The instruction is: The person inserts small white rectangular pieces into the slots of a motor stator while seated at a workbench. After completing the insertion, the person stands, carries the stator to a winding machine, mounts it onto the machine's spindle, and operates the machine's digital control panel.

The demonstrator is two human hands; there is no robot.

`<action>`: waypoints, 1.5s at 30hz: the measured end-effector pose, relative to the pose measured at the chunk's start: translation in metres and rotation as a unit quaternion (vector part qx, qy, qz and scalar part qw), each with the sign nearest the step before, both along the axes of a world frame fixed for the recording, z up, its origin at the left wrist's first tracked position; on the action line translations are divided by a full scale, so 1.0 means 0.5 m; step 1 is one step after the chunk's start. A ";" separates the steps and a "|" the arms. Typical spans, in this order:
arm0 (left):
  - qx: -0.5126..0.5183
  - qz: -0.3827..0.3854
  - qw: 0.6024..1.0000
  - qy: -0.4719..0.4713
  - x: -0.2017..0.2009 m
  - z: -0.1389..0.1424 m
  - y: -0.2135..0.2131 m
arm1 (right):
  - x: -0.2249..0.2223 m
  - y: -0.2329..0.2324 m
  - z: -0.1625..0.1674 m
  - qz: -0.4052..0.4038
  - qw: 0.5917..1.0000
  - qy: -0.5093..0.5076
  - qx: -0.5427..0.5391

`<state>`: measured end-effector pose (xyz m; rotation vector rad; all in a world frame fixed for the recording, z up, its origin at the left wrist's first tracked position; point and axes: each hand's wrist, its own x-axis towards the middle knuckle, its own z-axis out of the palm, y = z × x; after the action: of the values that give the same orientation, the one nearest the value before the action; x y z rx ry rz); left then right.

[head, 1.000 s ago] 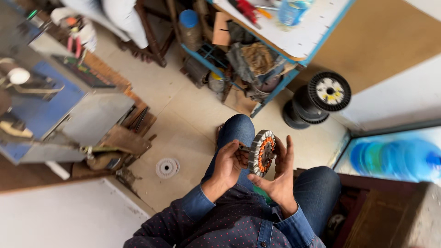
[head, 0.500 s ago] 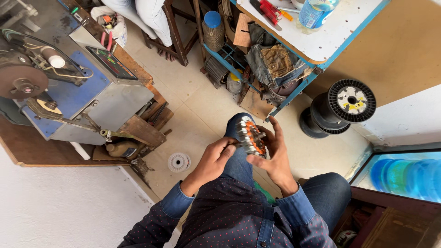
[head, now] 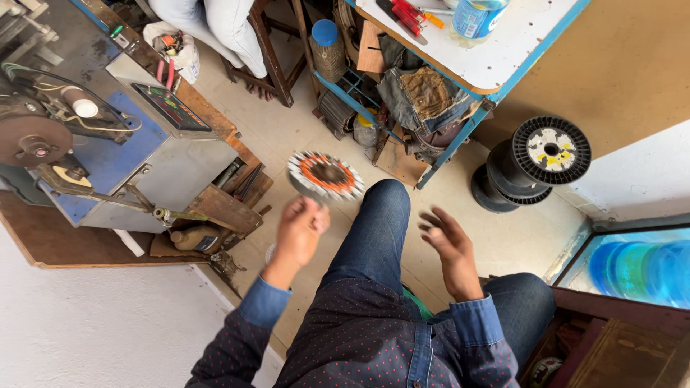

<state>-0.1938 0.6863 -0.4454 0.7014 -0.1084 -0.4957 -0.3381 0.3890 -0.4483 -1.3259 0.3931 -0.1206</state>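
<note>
A round motor stator (head: 325, 174), with orange windings and white slot liners, is held out in front of my left knee. My left hand (head: 298, 231) grips its lower edge, and both are a little blurred. My right hand (head: 449, 250) hovers over my right thigh with its fingers apart and nothing in it. I sit in blue jeans and a dotted dark shirt. The stator is between my knee and the blue and grey winding machine (head: 144, 154) on the left.
The machine stands on a wooden bench (head: 50, 241). Two black wire spools (head: 550, 151) lie on the floor at right. A blue-framed white table (head: 496, 61) holds a plastic bottle (head: 474, 16) and red tools (head: 404, 11). Another person's legs (head: 230, 29) are at the top.
Both hands held the stator over my knee before. My right hand has let go and drawn back; my left hand has carried the stator forward and to the left.
</note>
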 end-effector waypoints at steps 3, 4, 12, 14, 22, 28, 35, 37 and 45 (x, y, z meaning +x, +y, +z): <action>-0.049 0.028 0.998 0.022 0.070 0.007 0.030 | -0.051 -0.027 -0.155 -0.180 0.969 0.062 0.159; -0.066 0.033 0.997 0.012 0.093 0.012 0.038 | -0.066 -0.034 -0.203 -0.226 0.953 0.086 0.181; -0.087 0.076 0.991 -0.075 0.142 -0.013 0.101 | -0.115 -0.079 -0.346 -0.230 0.943 0.180 0.163; -0.108 0.063 0.989 -0.080 0.125 -0.038 0.110 | -0.112 -0.067 -0.337 -0.209 0.941 0.201 0.172; -0.050 0.077 0.996 0.023 0.082 -0.116 0.101 | -0.103 -0.043 -0.299 -0.178 0.950 0.219 0.133; -0.053 0.035 0.998 -0.029 0.068 -0.136 0.078 | -0.113 -0.049 -0.300 -0.191 0.949 0.219 0.122; 0.007 -0.001 0.995 -0.103 0.031 -0.098 0.048 | -0.122 -0.054 -0.312 -0.201 0.963 0.170 0.061; 0.028 -0.022 0.993 -0.115 0.014 -0.091 0.036 | -0.125 -0.055 -0.306 -0.206 0.966 0.152 0.041; 0.155 -0.114 0.961 -0.199 -0.037 -0.080 -0.041 | -0.155 -0.116 -0.184 -0.286 0.953 0.087 -0.037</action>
<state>-0.2121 0.6660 -0.4852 1.0998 -0.5011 -0.5934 -0.4154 0.3308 -0.5404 -1.2674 0.9260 -0.5098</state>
